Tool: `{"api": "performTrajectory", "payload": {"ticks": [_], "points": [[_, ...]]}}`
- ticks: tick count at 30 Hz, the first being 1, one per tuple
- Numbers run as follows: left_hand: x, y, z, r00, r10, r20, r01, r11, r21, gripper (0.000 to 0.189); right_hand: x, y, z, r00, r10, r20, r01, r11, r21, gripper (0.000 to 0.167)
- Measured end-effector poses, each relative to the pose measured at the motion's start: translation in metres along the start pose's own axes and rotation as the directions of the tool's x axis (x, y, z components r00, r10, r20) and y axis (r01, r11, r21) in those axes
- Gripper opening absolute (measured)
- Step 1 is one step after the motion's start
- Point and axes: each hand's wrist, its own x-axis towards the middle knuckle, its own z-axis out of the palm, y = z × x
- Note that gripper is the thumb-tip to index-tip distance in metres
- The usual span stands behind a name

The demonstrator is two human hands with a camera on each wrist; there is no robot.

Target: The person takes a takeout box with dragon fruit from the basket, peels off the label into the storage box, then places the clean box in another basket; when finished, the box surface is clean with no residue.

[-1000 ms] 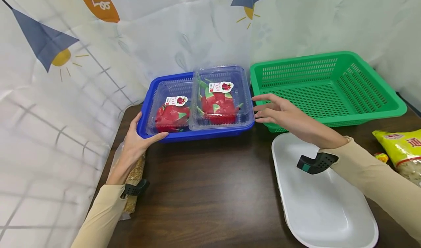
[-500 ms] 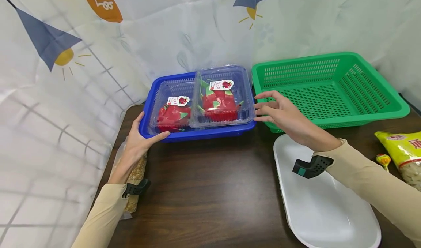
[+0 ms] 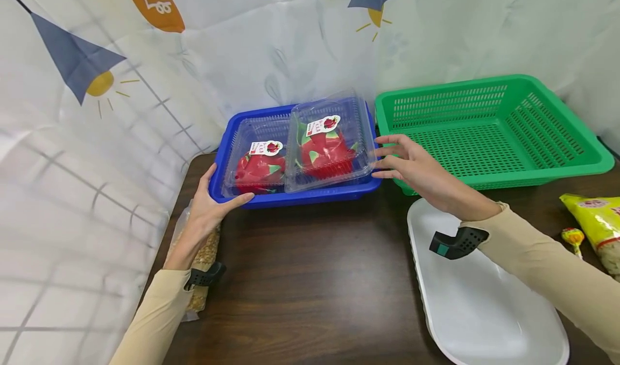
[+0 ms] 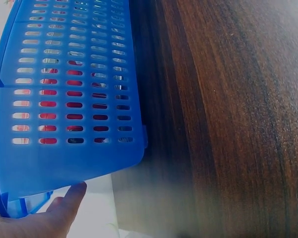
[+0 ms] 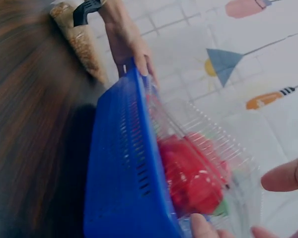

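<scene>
At the front left corner of the blue basket [image 3: 310, 197], my left hand [image 3: 207, 210] is clamped on it. At the right edge, my right hand [image 3: 418, 166], fingers apart, touches the tilted right box [image 3: 326, 152]; whether it pinches I cannot tell. The left box [image 3: 260, 168] lies near my left hand.

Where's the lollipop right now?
In the head view, the lollipop is over on the right side, on the table, just beside the yellow bag.

head: high, forward-down | wrists: close, tilted | all 3 share blue basket [image 3: 310, 195]
</scene>
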Motion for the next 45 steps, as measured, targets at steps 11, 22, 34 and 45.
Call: {"api": "performTrajectory", "payload": {"ticks": [11, 22, 34, 45], "points": [[-0.001, 0.001, 0.000, 1.000, -0.004, 0.001, 0.004, 1.000, 0.016, 0.117, 0.003, 0.001, 0.001, 0.998, 0.054, 0.046, -0.048, 0.992, -0.120, 0.062], [0.000, 0.000, 0.000, 1.000, -0.010, 0.002, 0.009, 1.000, 0.019, 0.118, 0.007, -0.001, 0.018, 0.998, -0.057, -0.034, 0.055, 0.997, -0.052, 0.065], [-0.002, 0.003, -0.001, 1.000, -0.018, 0.008, 0.018, 0.999, 0.040, 0.118, 0.023, -0.002, 0.043, 0.999, -0.027, -0.027, 0.030, 0.993, 0.112, 0.088], [-0.001, 0.002, -0.002, 1.000, -0.016, 0.018, 0.016, 0.999, 0.039, 0.119, 0.035, -0.005, 0.048, 0.996, 0.033, -0.084, -0.022, 0.990, 0.136, 0.087]]}}
